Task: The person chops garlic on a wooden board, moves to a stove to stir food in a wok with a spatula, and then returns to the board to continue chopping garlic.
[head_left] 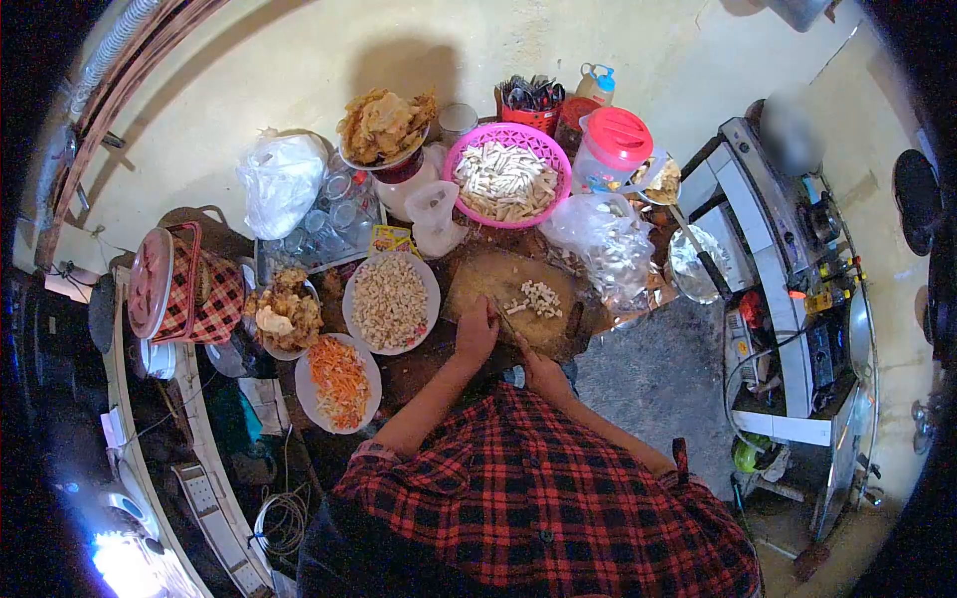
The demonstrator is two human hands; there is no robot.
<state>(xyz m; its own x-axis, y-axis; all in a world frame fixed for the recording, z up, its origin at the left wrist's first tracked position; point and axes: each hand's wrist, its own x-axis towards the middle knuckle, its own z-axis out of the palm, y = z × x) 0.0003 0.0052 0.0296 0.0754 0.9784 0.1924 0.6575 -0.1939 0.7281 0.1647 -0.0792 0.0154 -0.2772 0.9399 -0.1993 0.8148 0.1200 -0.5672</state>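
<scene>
head view: a small yellow packet (391, 240) left of the upper middle bears printing too small to read. at the centre of the frame, the right hand (545, 375) is closed round the handle end of a knife (513, 332), its blade slanting up and left across a wooden cutting board (481, 271). the left hand (477, 335) rests at the board's left part, fingers bent and close together beside the blade; whether they pinch a piece or only press down, i cannot tell. a small heap of pale cut pieces (538, 299) lies on the board, just right of the blade. above the board, a pink basket (565, 175) holds pale, longer strips. to the left stands a plate (433, 297) full of pale chopped bits, and below it, lower left, another plate (374, 387) with orange and whitish shreds. a clear plastic bag (613, 239) with pale contents sits to the upper right of the board, under a clear pitcher (618, 149) with a red lid.
</scene>
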